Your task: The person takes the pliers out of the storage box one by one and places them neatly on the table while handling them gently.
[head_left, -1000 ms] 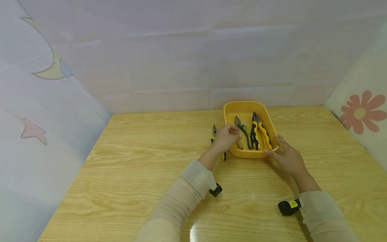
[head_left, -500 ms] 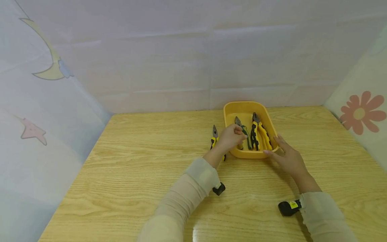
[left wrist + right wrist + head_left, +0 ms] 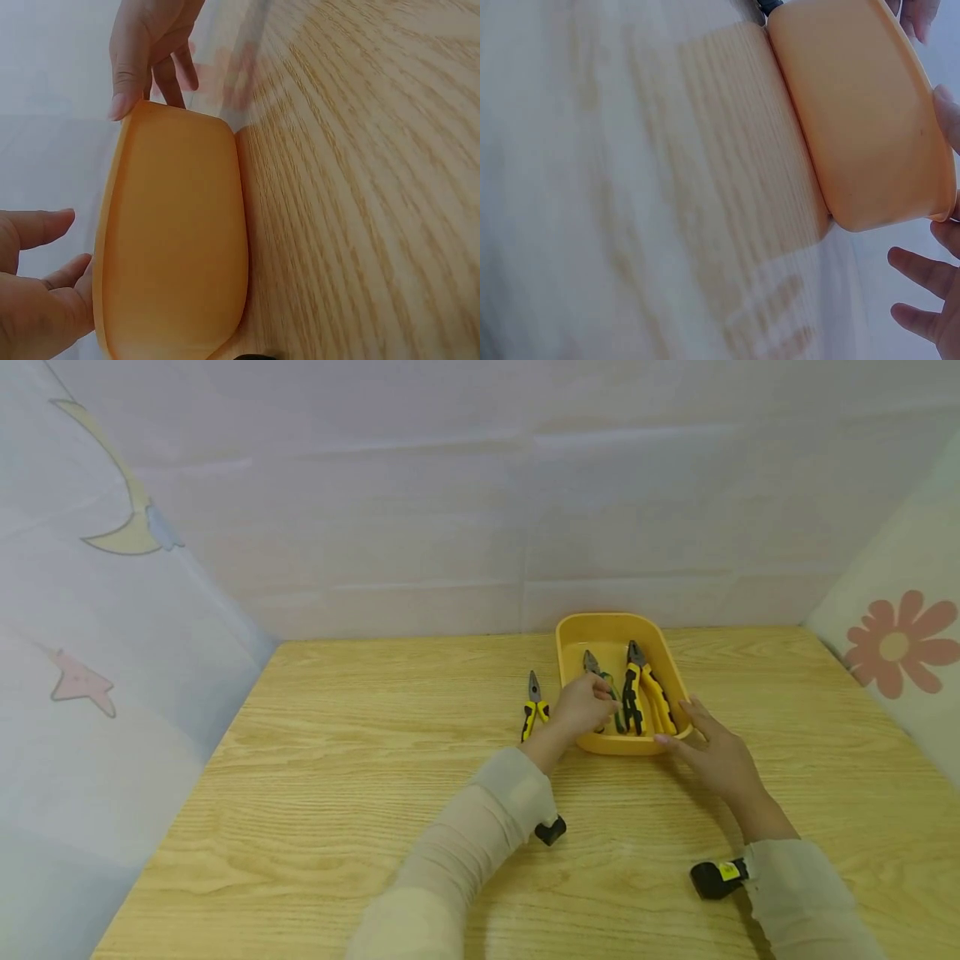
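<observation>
In the head view, my left hand (image 3: 579, 706) reaches over the left side of a yellow plastic bin (image 3: 618, 746). Its thumb and fingers stand apart in the left wrist view, with nothing seen between them. Pliers with green handles (image 3: 591, 662) lie in the bin right by those fingers, partly hidden by the hand. Combination pliers with yellow-and-black handles (image 3: 633, 697) lie to their right. My right hand (image 3: 718, 762) grips the bin's near right corner, thumb on the near rim, fingers along the right wall. Needle-nose pliers (image 3: 534, 691) lie on the table left of the bin, handles partly behind my left wrist.
The wood-grain table (image 3: 322, 793) runs back to a pale cloth backdrop (image 3: 420, 527), close behind the bin. Side cloths flank it, one with a printed flower (image 3: 892, 646). A black wrist camera (image 3: 717, 878) sits under my right sleeve, another (image 3: 551, 831) under the left.
My left hand has moved right, further over the bin, covering more of the green-handled pliers and uncovering more of the needle-nose pliers. My right hand and the bin have stayed put.
</observation>
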Motion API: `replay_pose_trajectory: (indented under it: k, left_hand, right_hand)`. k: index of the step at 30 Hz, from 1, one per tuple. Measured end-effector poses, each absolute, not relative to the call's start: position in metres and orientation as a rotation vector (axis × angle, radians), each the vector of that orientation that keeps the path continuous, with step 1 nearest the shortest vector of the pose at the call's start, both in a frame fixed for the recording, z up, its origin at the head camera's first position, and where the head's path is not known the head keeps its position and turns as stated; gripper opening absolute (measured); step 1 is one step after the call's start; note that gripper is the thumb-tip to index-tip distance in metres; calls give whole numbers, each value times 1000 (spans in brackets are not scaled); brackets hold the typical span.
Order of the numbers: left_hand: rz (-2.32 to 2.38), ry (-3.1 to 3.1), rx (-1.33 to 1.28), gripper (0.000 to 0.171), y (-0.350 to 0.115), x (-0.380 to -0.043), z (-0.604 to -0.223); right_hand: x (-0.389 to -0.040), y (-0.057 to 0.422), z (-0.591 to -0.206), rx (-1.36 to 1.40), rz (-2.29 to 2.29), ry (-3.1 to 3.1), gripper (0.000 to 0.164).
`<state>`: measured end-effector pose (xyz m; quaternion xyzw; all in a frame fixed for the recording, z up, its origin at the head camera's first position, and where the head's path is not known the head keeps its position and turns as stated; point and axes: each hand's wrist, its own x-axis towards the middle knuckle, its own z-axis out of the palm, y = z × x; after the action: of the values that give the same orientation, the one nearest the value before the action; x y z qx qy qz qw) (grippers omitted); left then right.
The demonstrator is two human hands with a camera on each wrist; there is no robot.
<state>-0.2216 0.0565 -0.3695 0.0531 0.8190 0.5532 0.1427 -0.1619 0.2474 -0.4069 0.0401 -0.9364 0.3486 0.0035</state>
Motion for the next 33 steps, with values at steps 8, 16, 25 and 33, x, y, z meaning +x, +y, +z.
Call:
replay_pose_trajectory:
  k: [8, 16, 25, 33]
  left_hand:
    - [1536, 2409, 168, 30, 63, -228, -380]
    - [1516, 2415, 173, 28, 69, -231, -381]
    - [1430, 2464, 148, 29, 78, -234, -380]
    - [1416, 2463, 113, 27, 81, -235, -383]
  right_hand:
    - [-162, 246, -411, 128, 1121, -2925, 75]
    - [-160, 246, -406, 130, 1118, -2917, 74]
    - [-162, 247, -406, 114, 1113, -2928, 75]
    - [-162, 247, -406, 116, 1141, -2923, 75]
